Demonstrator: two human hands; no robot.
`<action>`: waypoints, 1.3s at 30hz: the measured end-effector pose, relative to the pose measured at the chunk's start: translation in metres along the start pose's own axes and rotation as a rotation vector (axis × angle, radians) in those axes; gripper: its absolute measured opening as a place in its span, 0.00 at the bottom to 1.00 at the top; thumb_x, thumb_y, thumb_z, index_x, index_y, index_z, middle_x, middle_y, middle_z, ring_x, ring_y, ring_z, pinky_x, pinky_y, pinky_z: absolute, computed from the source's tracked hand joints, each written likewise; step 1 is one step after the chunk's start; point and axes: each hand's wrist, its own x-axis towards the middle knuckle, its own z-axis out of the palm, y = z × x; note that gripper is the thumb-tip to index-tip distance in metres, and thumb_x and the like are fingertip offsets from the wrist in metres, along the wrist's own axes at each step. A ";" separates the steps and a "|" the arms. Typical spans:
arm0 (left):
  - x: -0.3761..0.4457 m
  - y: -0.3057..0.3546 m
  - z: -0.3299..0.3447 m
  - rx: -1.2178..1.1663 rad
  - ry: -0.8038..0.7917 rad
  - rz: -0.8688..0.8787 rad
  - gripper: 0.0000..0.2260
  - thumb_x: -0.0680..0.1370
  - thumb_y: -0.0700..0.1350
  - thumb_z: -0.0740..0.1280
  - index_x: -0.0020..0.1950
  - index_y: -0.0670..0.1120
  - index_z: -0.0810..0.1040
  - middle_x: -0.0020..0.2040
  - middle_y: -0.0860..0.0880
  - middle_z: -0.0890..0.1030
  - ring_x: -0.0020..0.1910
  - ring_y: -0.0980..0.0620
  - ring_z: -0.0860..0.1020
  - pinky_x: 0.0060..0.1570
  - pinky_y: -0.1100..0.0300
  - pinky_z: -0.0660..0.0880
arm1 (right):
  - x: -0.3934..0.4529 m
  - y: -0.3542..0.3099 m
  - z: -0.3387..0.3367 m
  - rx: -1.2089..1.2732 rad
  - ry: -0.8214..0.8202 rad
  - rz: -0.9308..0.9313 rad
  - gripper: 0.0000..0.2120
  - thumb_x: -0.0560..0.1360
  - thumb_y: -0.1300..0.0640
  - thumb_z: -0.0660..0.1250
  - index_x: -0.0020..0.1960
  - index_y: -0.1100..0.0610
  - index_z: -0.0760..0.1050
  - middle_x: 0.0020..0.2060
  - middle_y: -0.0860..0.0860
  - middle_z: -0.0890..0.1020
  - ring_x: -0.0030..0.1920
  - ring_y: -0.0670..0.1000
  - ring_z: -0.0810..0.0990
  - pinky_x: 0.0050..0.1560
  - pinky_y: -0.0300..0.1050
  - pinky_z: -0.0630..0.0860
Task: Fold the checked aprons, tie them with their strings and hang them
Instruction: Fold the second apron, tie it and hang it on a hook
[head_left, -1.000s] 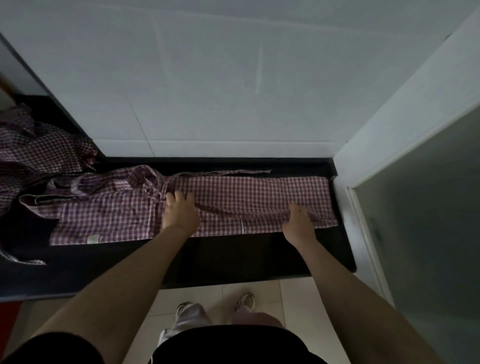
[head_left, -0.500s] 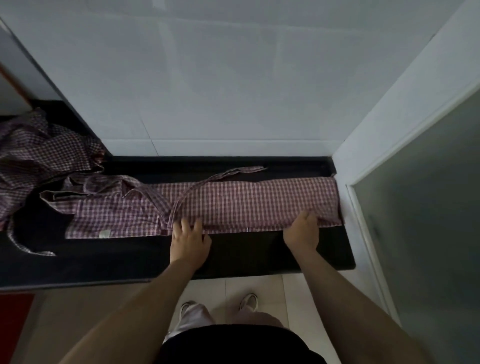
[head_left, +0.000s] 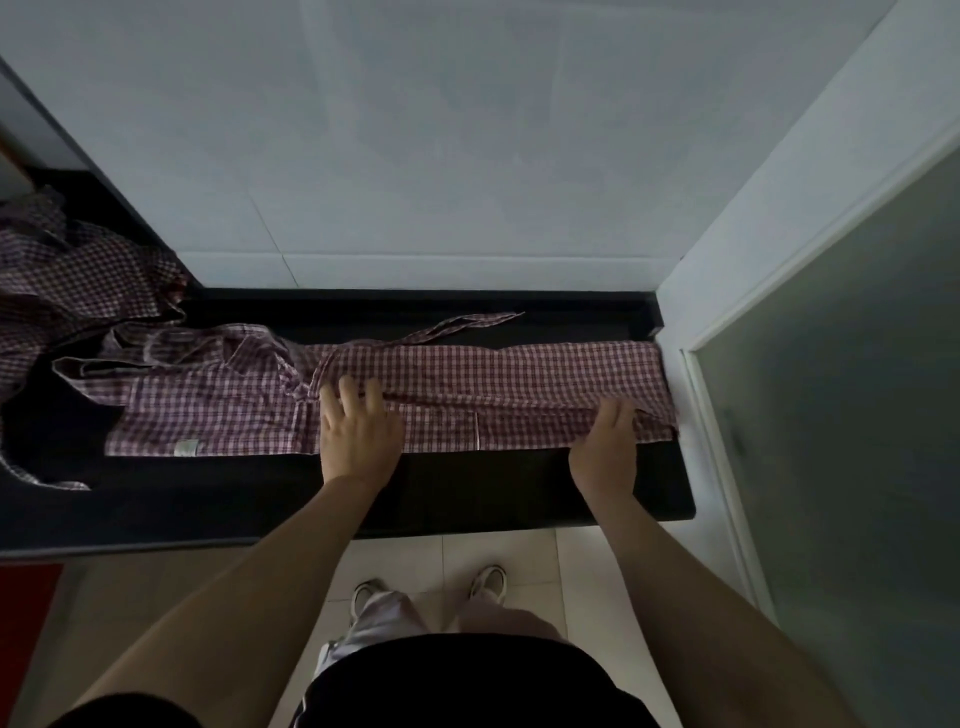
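A soft red-and-white checked apron (head_left: 519, 384) lies folded into a long band along the glossy black counter (head_left: 467, 483), reaching its right edge. The left hand (head_left: 358, 434) presses flat with fingers spread on the cloth; the right hand (head_left: 605, 441) pinches a raised crease near the right end.

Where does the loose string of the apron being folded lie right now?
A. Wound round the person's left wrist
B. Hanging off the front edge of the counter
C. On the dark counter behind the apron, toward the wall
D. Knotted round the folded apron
C: the loose string trails flat on the dark counter behind the apron, on the wall side, with both hands on the cloth nearer the front edge.
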 end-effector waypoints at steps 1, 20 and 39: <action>-0.006 -0.004 0.003 0.031 -0.046 -0.006 0.20 0.78 0.48 0.62 0.67 0.41 0.70 0.67 0.34 0.67 0.67 0.29 0.63 0.64 0.38 0.70 | -0.001 0.003 0.001 -0.014 -0.018 -0.019 0.22 0.74 0.63 0.69 0.64 0.56 0.65 0.69 0.60 0.67 0.63 0.57 0.74 0.61 0.52 0.77; 0.049 0.067 0.006 0.011 -0.184 0.108 0.21 0.78 0.49 0.63 0.71 0.49 0.67 0.70 0.44 0.67 0.67 0.44 0.67 0.63 0.46 0.69 | 0.035 -0.032 -0.011 -0.237 -0.033 -0.154 0.16 0.77 0.56 0.65 0.63 0.56 0.72 0.73 0.58 0.67 0.77 0.60 0.59 0.76 0.61 0.56; 0.076 0.065 0.085 0.131 -0.144 0.371 0.30 0.79 0.67 0.42 0.79 0.61 0.40 0.80 0.51 0.38 0.78 0.40 0.35 0.70 0.28 0.39 | 0.090 -0.001 0.070 -0.272 -0.180 -0.409 0.29 0.83 0.41 0.43 0.81 0.50 0.47 0.81 0.50 0.49 0.80 0.50 0.43 0.79 0.55 0.43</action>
